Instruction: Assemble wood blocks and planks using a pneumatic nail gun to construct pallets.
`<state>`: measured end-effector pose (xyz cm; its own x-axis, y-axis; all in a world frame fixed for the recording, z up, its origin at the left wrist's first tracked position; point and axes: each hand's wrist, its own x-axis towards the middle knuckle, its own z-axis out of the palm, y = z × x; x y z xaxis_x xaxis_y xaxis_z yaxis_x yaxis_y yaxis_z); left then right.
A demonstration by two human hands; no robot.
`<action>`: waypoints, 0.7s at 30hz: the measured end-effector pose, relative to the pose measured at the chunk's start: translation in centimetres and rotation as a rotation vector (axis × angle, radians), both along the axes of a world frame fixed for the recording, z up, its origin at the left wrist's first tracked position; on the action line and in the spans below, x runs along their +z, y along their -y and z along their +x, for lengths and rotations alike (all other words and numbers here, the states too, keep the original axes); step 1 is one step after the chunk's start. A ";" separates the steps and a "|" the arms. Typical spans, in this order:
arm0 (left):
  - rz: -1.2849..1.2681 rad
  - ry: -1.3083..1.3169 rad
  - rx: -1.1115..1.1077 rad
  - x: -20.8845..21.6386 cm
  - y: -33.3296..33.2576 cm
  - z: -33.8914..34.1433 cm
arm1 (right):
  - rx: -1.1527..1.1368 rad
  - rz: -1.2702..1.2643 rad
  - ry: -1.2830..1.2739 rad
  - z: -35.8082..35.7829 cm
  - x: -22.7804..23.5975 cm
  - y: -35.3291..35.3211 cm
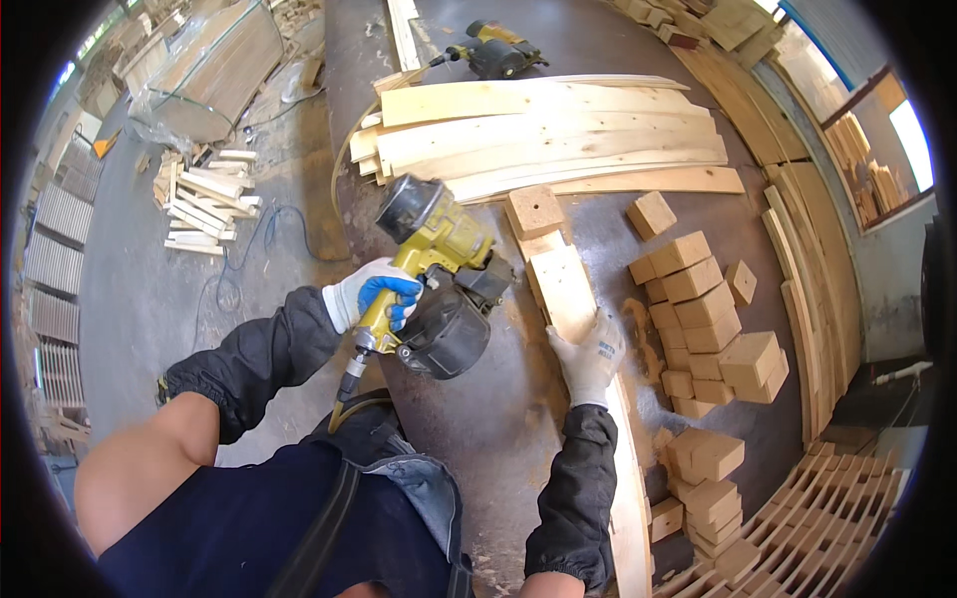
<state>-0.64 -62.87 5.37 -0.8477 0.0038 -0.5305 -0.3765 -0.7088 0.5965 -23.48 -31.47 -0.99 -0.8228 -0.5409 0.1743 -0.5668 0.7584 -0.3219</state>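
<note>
A yellow and black coil nail gun (445,237) is in my left hand (377,296), whose gloved fingers wrap round its handle. The gun is held up off the table, left of a long pale wooden board (561,284). My right hand (588,359), in a white glove, grips this board across its width, thumb at the left side and fingers at the right. The board runs from the table's near edge away from me. At its far end sits a square pressed-wood block (534,210). An air hose (345,406) joins the gun's handle end.
Pale planks (548,130) lie stacked across the table (454,419). A second nail gun (493,52) rests beyond them. Several wood blocks (698,299) are piled at the right, near a slatted wooden rack (827,518). Offcuts (207,204) lie on the floor at the left.
</note>
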 end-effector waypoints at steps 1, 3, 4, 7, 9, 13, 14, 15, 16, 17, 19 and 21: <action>0.111 -0.015 0.017 -1.2 0.3 0.9 | 0.011 0.013 -0.001 -0.5 0.0 0.2; 0.210 0.014 0.084 -3.8 0.2 2.0 | -0.010 0.009 0.048 -1.6 -0.4 0.9; 0.292 0.044 0.144 -5.2 0.3 2.6 | 0.006 0.026 0.049 -1.9 -0.5 1.6; 0.472 0.033 0.214 -10.0 -0.1 4.2 | 0.020 0.025 0.048 -2.8 -0.5 3.4; 0.441 0.014 0.208 -10.5 -0.5 4.5 | 0.022 -0.014 0.017 -2.8 -0.9 3.8; 0.282 0.025 0.176 -10.1 -0.1 3.7 | 0.001 0.032 0.008 -2.6 -0.9 4.0; 0.291 0.020 0.182 -10.3 0.1 3.8 | 0.007 0.040 0.003 -2.5 -0.9 4.2; 0.297 0.022 0.181 -10.6 0.2 4.0 | 0.008 0.042 0.008 -2.5 -0.9 4.5; 0.302 0.024 0.179 -10.8 0.4 4.2 | 0.007 0.044 0.013 -2.4 -0.9 4.6; 0.309 0.020 0.180 -10.9 0.4 4.2 | 0.010 0.050 0.009 -2.4 -0.7 4.6; 0.293 0.056 0.183 -11.1 0.3 4.3 | -0.010 0.036 0.032 -2.1 -0.5 4.7; 0.278 0.044 0.181 -10.0 0.0 4.0 | -0.023 0.032 0.060 -2.1 -0.3 4.5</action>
<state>3.32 -62.92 -4.64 -0.8239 0.0047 -0.5667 -0.2508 -0.8998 0.3571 -25.53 -35.99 -1.27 -0.8434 -0.5264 0.1073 -0.5296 0.7812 -0.3305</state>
